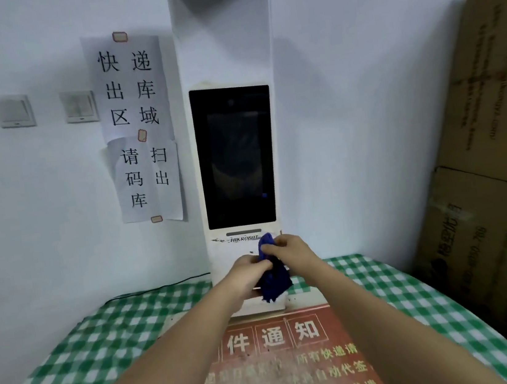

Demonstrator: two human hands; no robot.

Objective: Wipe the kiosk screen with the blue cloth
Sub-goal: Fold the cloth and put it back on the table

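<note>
1. Two paper signs (136,123) are taped to the wall left of the kiosk (224,50); they play no part in the wiping.
2. The left hand (249,268) is curled around the middle of the cloth (273,278), gripping it from the left, just below the screen (237,157).
3. The cloth is bunched between both hands in front of the kiosk's lower panel, above the far edge of the worktop (97,338); its loose end hangs down and it does not touch the screen.
4. The right hand (285,247) pinches the cloth's upper end between thumb and fingers.
5. The step in hand looks like readying the cloth. It would go best folded into a flat pad, not left wadded, so that a broad face meets the glass.
6. The screen is dark and stands upright just above the hands. I would start at its top left corner and work in overlapping rows toward the right edge, with light, even pressure.
7. Boxes (490,115) stand stacked at the right, well clear.
</note>
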